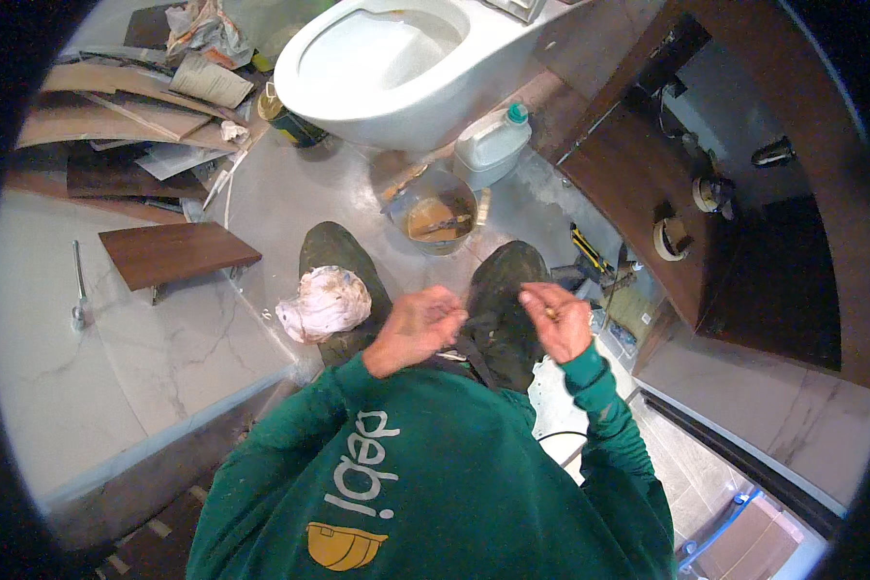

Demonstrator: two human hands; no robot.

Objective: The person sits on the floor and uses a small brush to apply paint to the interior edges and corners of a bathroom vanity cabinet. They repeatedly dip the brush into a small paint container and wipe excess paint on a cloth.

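My left hand (418, 330) is over my lap, its fingers bent and slightly blurred; whether anything is between them does not show. To the right, my right hand (561, 324) is raised above my right thigh with its fingers curled in. A small brass-coloured spot shows among these fingers; I cannot tell whether it is a ring or a held piece. A stained white cloth (327, 304) lies bunched on my left knee. Beyond my knees stands a bucket (442, 242) with brown contents and a brush-like tool in it.
A white toilet (435, 106) fills the far middle, with a plastic jug (493, 147) and a can (290, 116) beside it. Wood offcuts (116, 118) are piled far left, near a small board (179, 255). At right are a yellow knife (591, 248) and a brown cabinet (638, 184) holding tape rolls.
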